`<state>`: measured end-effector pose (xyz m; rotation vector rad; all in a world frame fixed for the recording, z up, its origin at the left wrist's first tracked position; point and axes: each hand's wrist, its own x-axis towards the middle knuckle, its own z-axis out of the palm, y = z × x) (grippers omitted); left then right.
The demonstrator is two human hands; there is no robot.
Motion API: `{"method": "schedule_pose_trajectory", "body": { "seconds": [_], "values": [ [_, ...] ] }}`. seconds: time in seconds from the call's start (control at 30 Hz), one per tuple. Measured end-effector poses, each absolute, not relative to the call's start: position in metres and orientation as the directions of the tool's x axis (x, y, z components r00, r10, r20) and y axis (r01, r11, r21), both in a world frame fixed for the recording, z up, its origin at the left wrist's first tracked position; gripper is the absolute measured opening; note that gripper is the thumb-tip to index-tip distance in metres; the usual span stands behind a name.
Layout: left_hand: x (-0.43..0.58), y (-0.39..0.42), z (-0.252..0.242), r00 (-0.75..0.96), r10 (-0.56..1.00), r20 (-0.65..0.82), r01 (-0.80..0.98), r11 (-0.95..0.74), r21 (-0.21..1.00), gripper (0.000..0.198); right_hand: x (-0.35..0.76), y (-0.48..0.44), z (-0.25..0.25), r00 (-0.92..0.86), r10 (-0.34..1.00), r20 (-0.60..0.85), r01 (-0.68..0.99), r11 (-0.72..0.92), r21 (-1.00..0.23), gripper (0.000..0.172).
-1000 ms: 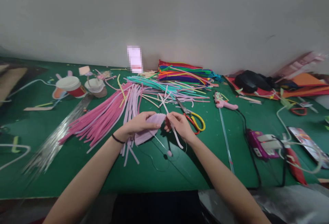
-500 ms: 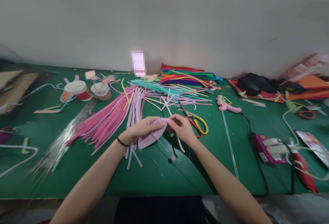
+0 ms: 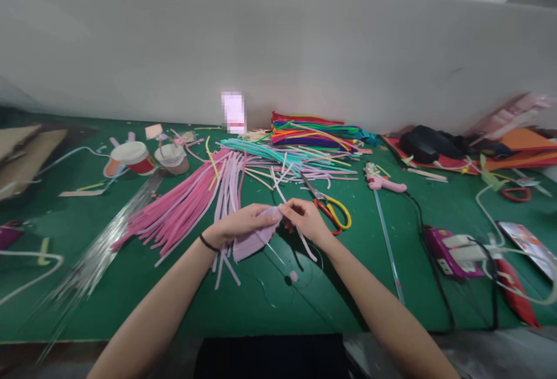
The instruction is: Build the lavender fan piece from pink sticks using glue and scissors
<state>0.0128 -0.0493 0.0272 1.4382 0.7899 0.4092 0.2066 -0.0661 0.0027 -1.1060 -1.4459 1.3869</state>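
A pale lilac, fan-shaped piece [image 3: 250,246], seemingly made of pipe cleaners side by side, is held low over the table. My left hand [image 3: 241,221] is closed on its upper edge, thumb on top. At the narrow right end, my right hand [image 3: 304,219] pinches the tip between thumb and forefinger. A thin wire or thread with a small pale pink disc [image 3: 293,276] hangs below the piece. Under my right hand lies a loose lilac pipe cleaner [image 3: 308,246]. Scissors [image 3: 334,215] with yellow and red handles lie just beyond that hand.
Pink pipe cleaners [image 3: 174,208] fan out at left beside silvery wires [image 3: 111,228]. Bundles of coloured pipe cleaners [image 3: 313,132] lie at the back. Two cups stand at back left, the nearer one a paper cup [image 3: 141,161]. A pink glue gun [image 3: 385,183] and purple power strip [image 3: 455,254] sit right.
Both hands keep their hold on the lilac piece; its right tip has shifted slightly down and left. The small pink disc hangs a little lower. The view has tilted slightly.
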Motion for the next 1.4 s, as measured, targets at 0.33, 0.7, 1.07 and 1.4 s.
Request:
{"method": "schedule_pose_trajectory", "body": {
  "seconds": [0.33, 0.7, 1.07, 1.4],
  "values": [
    [0.014, -0.05, 0.023, 0.661, 0.67, -0.339, 0.26, 0.219, 0.94, 0.039, 0.203, -0.068, 0.001, -0.219, 0.976, -0.011, 0.07, 0.004, -0.998, 0.038],
    [0.014, -0.05, 0.021, 0.666, 0.665, -0.339, 0.282, 0.197, 0.939, 0.041, 0.203, -0.068, 0.001, -0.233, 0.972, 0.017, 0.134, 0.05, -0.99, 0.041],
    [0.004, -0.041, 0.02, 0.632, 0.706, -0.319, 0.413, 0.042, 0.91, 0.044, 0.204, -0.064, -0.008, -0.23, 0.973, 0.023, 0.162, 0.062, -0.985, 0.042],
    [0.007, -0.045, 0.027, 0.597, 0.709, -0.377, 0.325, 0.216, 0.921, 0.052, 0.206, -0.063, -0.003, -0.077, 0.997, -0.017, 0.032, -0.015, -0.999, 0.046]
  ]
}}
